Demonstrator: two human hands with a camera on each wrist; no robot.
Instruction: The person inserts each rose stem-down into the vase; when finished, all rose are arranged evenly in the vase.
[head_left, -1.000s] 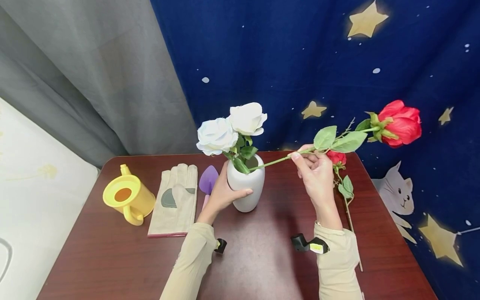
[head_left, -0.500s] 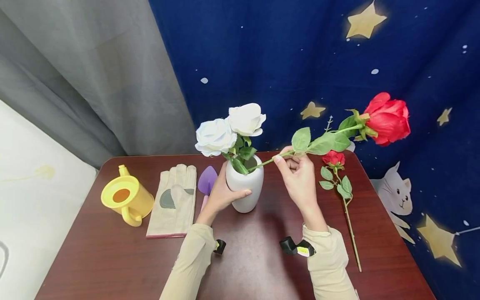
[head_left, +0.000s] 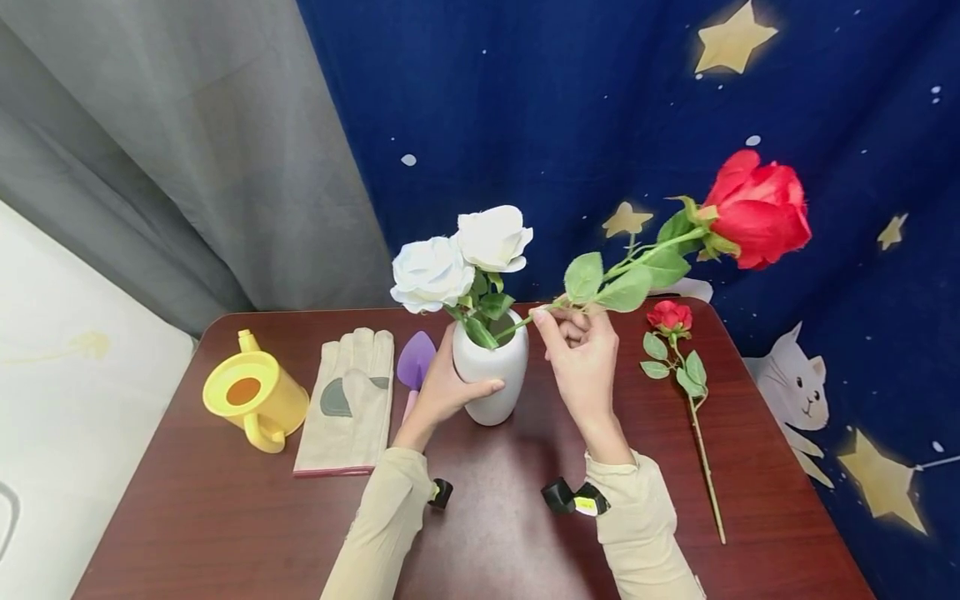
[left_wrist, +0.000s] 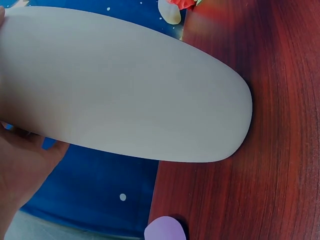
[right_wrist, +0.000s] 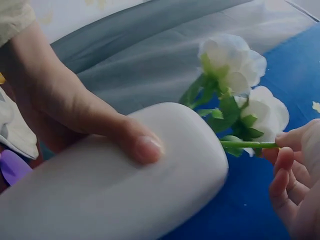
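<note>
A white vase (head_left: pixel 491 375) stands on the table, with two white roses (head_left: pixel 465 258) leaning out of its mouth to the left. My left hand (head_left: pixel 450 383) grips the vase's left side, thumb across its front; the right wrist view shows that thumb on the smooth wall. With thumb and fingers, my right hand (head_left: pixel 581 354) pinches the green stem (right_wrist: pixel 247 144) of a large red rose (head_left: pixel 761 212). This rose slants up to the right, and its stem's lower end is hidden inside the vase mouth. Green leaves (head_left: pixel 626 287) spread just above my right fingers.
A smaller red rose (head_left: pixel 670 319) lies along the table's right side. On the left are a yellow watering can (head_left: pixel 258 400), beige gardening gloves (head_left: pixel 348 408) and a purple trowel (head_left: pixel 415 360) beside my left hand. Behind the table hangs a blue star curtain (head_left: pixel 540 125).
My right hand has moved left toward the vase, sliding the red rose's stem deeper into the mouth. The bloom has shifted left and up. My left hand keeps its grip on the vase.
</note>
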